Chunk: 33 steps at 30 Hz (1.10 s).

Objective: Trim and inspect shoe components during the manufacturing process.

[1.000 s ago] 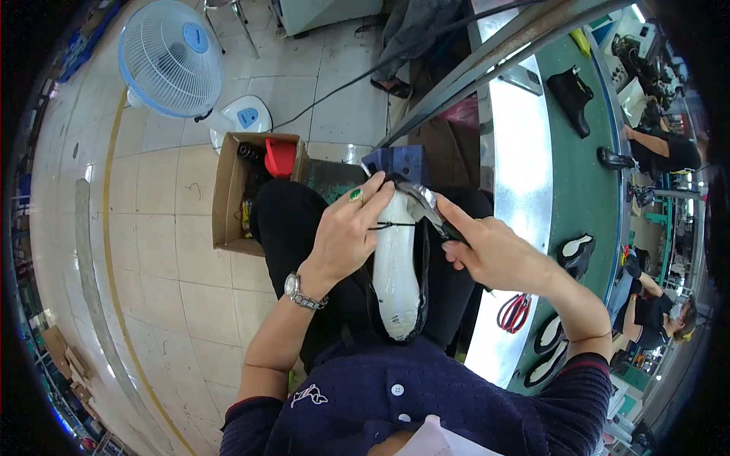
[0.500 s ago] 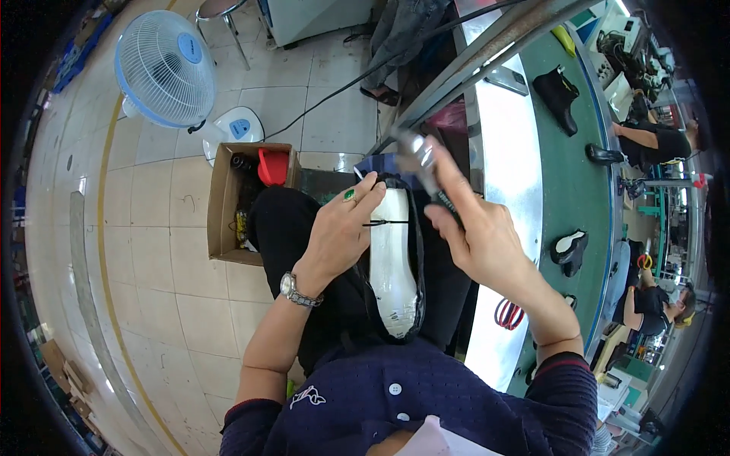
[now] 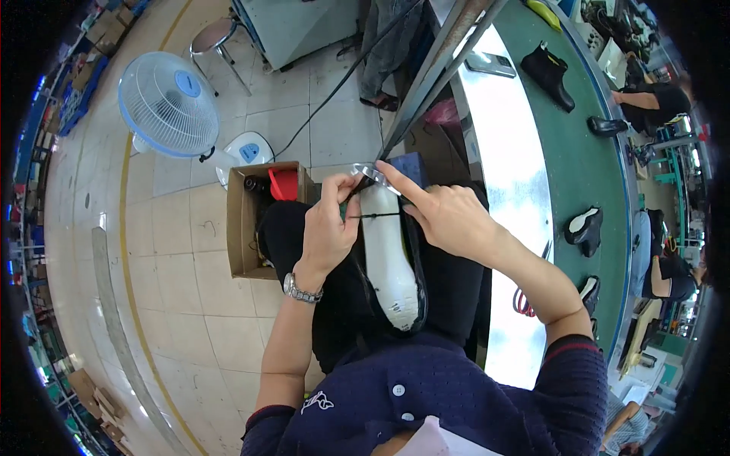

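A black shoe upper (image 3: 420, 292) on a last, with its white sole side (image 3: 389, 266) facing up, lies lengthwise on my lap. A thin dark cord crosses the white face near the toe. My left hand (image 3: 328, 228) is closed at the toe's left side, fingertips pinching the upper's dark edge. From the right, my right hand (image 3: 449, 216) reaches over the toe, index finger stretched along a shiny metal-headed hand tool (image 3: 370, 173). The tool head sits at the toe edge; its handle is hidden by my hand, so its exact kind is unclear.
A cardboard box (image 3: 237, 228) holding a red object stands left of my knee, behind it a fan (image 3: 169, 105). To the right run a metal ledge (image 3: 517, 190) with a phone (image 3: 490, 64) and a green belt (image 3: 566, 159) carrying several shoes. A metal post (image 3: 426, 95) rises ahead.
My right hand has brought the tool from above the shoe's right side to the toe edge. My left hand has shifted from lying over the toe to pinching its edge.
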Motion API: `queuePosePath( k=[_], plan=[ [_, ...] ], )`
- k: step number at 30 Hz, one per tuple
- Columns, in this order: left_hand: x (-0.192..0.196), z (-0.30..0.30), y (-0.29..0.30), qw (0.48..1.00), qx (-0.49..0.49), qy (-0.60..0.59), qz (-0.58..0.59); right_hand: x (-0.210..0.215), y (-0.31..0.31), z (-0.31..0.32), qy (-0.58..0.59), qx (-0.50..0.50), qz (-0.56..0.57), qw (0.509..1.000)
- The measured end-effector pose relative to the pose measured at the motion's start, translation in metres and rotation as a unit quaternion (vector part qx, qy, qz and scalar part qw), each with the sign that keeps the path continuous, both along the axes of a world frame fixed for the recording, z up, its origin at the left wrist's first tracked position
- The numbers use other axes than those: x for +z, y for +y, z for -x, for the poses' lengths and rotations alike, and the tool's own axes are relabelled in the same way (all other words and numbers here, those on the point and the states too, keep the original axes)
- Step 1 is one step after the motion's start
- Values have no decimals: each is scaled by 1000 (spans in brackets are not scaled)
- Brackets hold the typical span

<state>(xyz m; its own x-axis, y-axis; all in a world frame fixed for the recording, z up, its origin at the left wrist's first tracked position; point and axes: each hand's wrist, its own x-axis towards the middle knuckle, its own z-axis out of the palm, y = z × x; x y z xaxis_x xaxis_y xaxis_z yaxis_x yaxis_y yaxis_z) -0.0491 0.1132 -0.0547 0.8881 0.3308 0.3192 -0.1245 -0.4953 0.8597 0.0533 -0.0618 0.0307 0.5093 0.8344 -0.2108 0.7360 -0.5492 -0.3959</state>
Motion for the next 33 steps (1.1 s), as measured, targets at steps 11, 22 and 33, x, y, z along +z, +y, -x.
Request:
queuePosePath(
  k=[11, 22, 33],
  plan=[
    [19, -8, -3, 993, -46, 33, -99, -114, -161, 12, -37, -472, -50, 880],
    [15, -9, -8, 995, -46, 46, -81, -140, -319, 124, -165, -632, -18, 757],
    [22, 22, -23, 998, 24, 56, 5, -45, -217, 111, 472, -515, -372, 611]
  ],
)
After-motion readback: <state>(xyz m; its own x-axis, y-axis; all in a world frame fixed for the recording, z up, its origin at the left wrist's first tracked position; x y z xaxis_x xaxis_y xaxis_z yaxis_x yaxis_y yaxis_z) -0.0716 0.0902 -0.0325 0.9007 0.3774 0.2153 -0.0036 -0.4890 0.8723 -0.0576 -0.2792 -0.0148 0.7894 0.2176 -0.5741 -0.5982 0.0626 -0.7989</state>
